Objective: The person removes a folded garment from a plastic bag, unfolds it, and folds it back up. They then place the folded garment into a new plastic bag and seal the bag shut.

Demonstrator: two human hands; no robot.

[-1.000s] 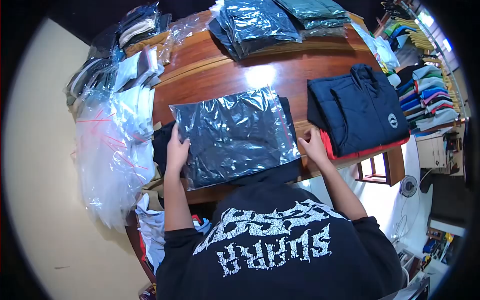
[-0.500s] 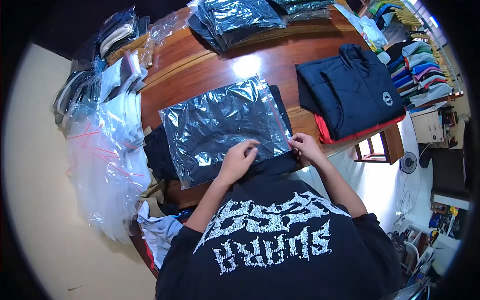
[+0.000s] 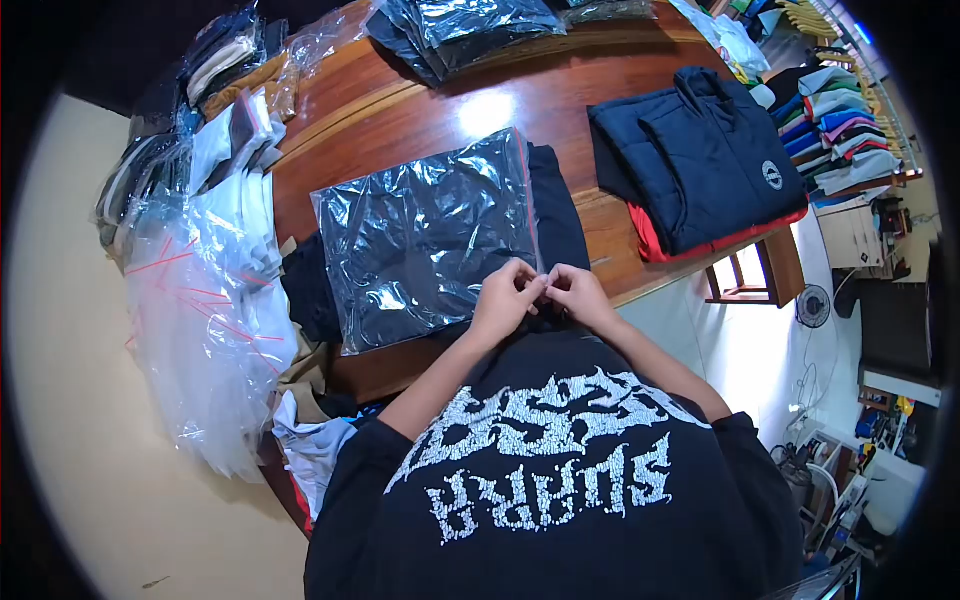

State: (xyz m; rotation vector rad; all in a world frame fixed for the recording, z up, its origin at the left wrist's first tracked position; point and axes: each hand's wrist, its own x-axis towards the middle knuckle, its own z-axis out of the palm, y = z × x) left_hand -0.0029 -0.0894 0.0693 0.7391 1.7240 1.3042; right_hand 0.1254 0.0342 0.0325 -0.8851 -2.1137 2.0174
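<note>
A clear plastic bag [image 3: 430, 235] with a dark folded garment inside lies on the wooden table in front of me. A red strip runs along its right edge. At the near end of that edge, my left hand [image 3: 508, 298] pinches the plastic between thumb and finger. Close beside it, my right hand [image 3: 578, 295] pinches the same corner, the fingertips of both hands almost touching. Beneath the bag and sticking out to its right is a black folded garment [image 3: 560, 210].
A navy jacket [image 3: 710, 165] lies folded over something red at the right. Clear bags with red strips [image 3: 200, 330] are heaped at the left. Bagged garments [image 3: 465, 30] stand at the far side of the wooden table [image 3: 370, 130]. Clothes hang on a rack [image 3: 850, 130] at right.
My left hand has moved right, from lying over the bag to pinching its near right corner. My right hand has shifted left. The bag has slid slightly up and left in view.
</note>
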